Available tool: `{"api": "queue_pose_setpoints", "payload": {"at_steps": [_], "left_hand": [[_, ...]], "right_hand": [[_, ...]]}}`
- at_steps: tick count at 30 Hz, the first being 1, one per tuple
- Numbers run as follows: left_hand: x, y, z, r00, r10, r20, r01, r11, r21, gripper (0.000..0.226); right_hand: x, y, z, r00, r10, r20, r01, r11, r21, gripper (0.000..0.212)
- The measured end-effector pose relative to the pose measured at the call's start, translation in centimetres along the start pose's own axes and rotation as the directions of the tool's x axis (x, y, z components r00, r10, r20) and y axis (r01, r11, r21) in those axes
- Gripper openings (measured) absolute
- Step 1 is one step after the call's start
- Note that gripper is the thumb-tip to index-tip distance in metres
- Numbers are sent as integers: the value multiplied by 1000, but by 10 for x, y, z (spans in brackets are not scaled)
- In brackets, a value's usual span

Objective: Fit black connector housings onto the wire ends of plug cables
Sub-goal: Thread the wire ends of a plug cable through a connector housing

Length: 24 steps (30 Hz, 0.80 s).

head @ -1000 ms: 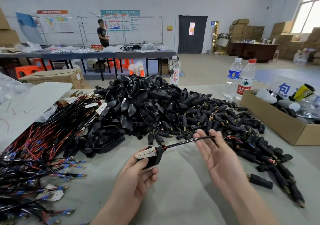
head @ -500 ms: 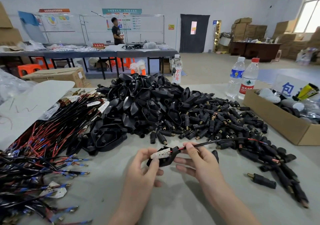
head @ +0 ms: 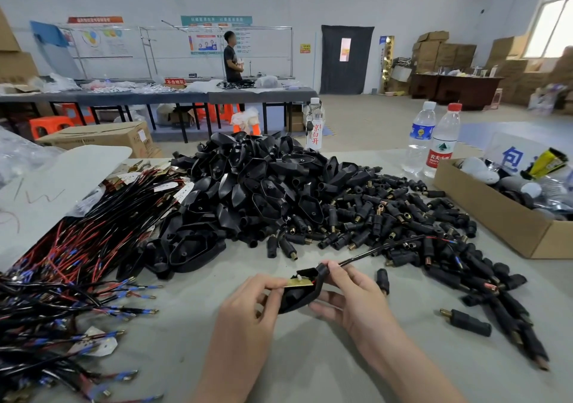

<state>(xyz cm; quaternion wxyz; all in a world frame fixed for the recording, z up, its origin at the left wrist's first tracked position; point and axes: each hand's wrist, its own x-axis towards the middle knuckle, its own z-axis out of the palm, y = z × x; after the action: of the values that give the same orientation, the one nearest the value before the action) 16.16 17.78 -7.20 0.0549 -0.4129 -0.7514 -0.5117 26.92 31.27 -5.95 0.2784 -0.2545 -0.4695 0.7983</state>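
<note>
Both hands have closed in on the housing (head: 298, 297), held just above the worktop (head: 173, 340) before the pile (head: 263, 191). The left hand (head: 248, 309) now pinches the brass blade (head: 300, 283), turned edge-on since 0.5 s ago; the right hand (head: 356, 300) grips the housing's neck, the cable (head: 387, 247) trailing off to the right.

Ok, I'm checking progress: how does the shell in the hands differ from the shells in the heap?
The held shell has a cable leaving its neck and a brass plate at its mouth; the heap shells are empty. The held shell sits between the left hand and right hand; the heap shells lie piled loose on the table. Both are black and pointed-oval.
</note>
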Motion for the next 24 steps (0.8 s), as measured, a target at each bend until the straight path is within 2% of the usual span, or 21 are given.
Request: {"api": "queue_pose_setpoints", "payload": {"at_steps": [3, 6, 9, 12, 15, 20, 22, 24], "left_hand": [[0, -2, 1, 999, 42, -20, -42, 999, 9, 26], [-1, -1, 3, 997, 72, -16, -73, 997, -20, 34], [-1, 5, 4, 995, 104, -5, -104, 991, -84, 22], [1, 5, 5, 996, 86, -10, -86, 992, -94, 17], [1, 1, 6, 998, 61, 5, -60, 994, -94, 23], [0, 2, 7, 994, -73, 77, 86, 979, -186, 31], [1, 5, 7, 969, -189, 156, 233, 908, -349, 34], [3, 9, 5, 928, -281, 246, 369, 786, -496, 36]], "right_hand": [[1, 0, 1, 1000, -3, -30, 3, 1000, 0, 26], [0, -1, 1, 999, 0, -40, 1, 1000, 24, 24], [-2, -2, 2, 1000, 12, -28, -10, 997, 71, 22], [-1, 0, 3, 999, 25, -26, -22, 995, 101, 23], [-1, 2, 5, 999, 32, -32, -27, 990, 138, 24], [-3, 2, 7, 999, 40, -31, -33, 980, 194, 23], [-3, 3, 9, 999, 38, -19, -33, 975, 218, 23], [-3, 4, 11, 1000, 14, 2, -14, 974, 224, 26]]}}
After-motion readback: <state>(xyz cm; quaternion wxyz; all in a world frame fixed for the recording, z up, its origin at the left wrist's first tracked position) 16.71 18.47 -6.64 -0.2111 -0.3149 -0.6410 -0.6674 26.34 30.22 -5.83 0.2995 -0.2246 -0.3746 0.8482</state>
